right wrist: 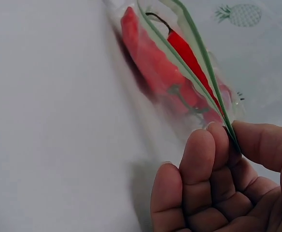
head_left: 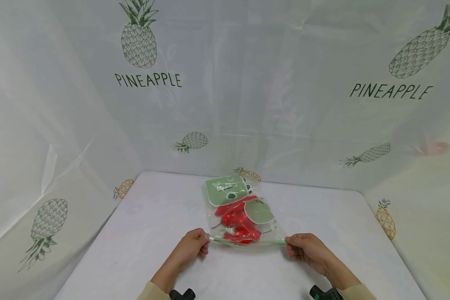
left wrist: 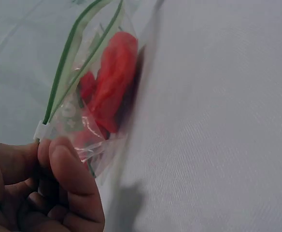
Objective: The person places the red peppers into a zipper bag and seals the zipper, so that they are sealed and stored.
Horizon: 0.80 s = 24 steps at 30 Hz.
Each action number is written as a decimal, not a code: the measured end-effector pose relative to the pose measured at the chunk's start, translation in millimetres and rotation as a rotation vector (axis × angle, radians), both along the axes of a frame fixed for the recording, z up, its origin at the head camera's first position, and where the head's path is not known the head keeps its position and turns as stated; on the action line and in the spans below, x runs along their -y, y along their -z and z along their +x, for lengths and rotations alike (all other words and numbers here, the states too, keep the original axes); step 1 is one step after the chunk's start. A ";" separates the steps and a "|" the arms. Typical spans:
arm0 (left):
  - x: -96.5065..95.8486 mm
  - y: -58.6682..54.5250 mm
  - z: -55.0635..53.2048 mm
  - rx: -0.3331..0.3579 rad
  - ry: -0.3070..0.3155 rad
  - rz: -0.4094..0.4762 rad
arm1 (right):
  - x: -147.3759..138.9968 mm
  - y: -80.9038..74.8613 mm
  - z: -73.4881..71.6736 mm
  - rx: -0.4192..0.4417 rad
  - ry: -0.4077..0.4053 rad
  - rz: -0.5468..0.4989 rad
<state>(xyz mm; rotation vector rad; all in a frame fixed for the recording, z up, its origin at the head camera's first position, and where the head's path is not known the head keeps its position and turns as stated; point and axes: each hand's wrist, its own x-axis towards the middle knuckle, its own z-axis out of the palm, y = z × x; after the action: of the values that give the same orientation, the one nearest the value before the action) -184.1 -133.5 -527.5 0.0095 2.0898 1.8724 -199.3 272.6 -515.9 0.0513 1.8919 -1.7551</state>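
Observation:
A clear zip bag (head_left: pixel 226 192) with green printed patches lies on the table, its mouth toward me. Red chili peppers (head_left: pixel 241 223) with thin stems fill its middle. My left hand (head_left: pixel 189 246) pinches the left corner of the mouth between thumb and index finger, right by a white slider (left wrist: pixel 42 130). At the opposite corner, the thumb and fingers of my right hand (head_left: pixel 310 251) pinch the green zip strip (right wrist: pixel 209 72). Both wrist views show the two green strips spread apart between the corners, so the bag's mouth gapes. The peppers' far side is partly hidden by the printed patches.
A white table (head_left: pixel 153 200) bears the bag. Pale curtains (head_left: pixel 247 104) printed with pineapples hang behind it and at both sides, close to the table's edges. A dark wrist device (head_left: pixel 182 294) shows below the left hand, another (head_left: pixel 325 292) below the right.

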 end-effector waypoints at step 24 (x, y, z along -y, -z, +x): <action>10.3 8.7 -2.6 -0.028 0.053 -0.022 | 3.4 6.3 16.2 0.050 0.079 -0.116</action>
<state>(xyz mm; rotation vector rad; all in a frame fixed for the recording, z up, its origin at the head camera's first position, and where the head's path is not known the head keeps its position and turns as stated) -186.6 -143.8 -536.2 0.0848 2.1076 1.8283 -183.1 269.2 -522.2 0.1264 1.7712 -1.8957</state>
